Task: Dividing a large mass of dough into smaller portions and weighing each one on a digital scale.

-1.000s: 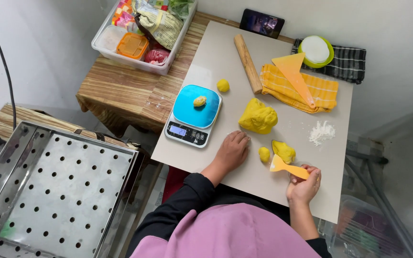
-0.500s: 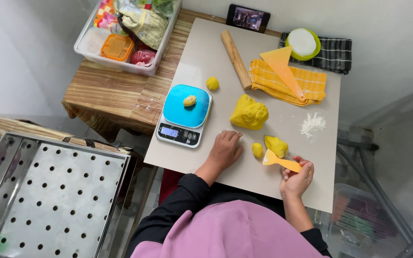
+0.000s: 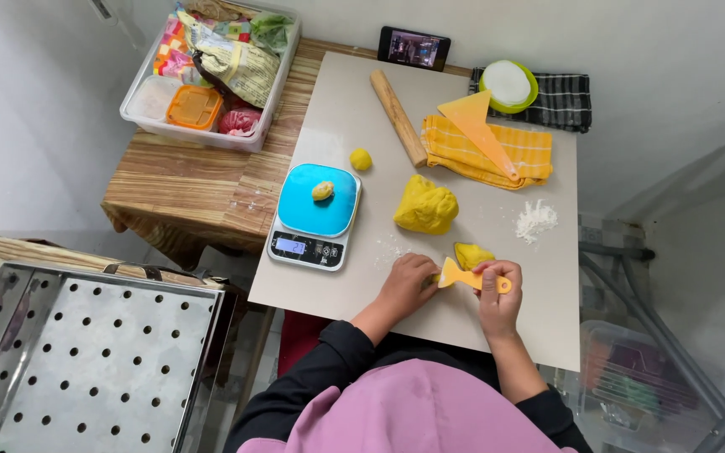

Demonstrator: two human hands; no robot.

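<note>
Right hand (image 3: 497, 289) grips an orange scraper (image 3: 461, 278); left hand (image 3: 410, 281) curls beside it.

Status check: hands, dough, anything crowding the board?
Right hand grips small yellow scraper. Left hand closed over a small dough piece, hidden. Another small dough piece just beyond the scraper. Big dough lump and scale close by, apart.

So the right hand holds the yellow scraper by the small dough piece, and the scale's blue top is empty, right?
Not quite. The head view shows a small dough ball on the scale. The right hand does hold the yellow scraper by the small dough piece.
</note>
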